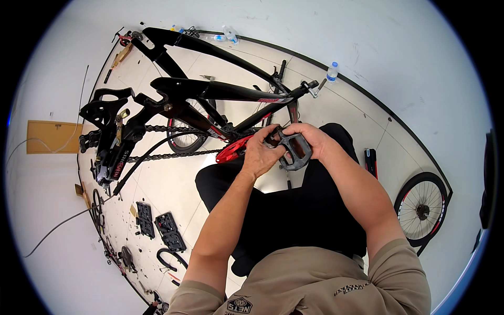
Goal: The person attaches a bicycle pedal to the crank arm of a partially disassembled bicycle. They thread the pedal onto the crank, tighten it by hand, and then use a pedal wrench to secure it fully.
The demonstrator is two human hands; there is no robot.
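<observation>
A grey bicycle pedal with an open cage sits between my two hands, above my lap. My left hand is closed at the pedal's left side, next to the red chainring. From the right, my right hand grips the pedal's far edge. The crank and the pedal's axle are mostly hidden by my fingers. A black bicycle frame stretches across the upper left, its rear end toward me. The chain runs from the chainring to the black rear derailleur, where a loose cable hangs.
Two black tool cases lie on the tiled floor at lower left. A wheel leans near the wall at right. Behind the frame lies another wheel. A water bottle stands by the far wall.
</observation>
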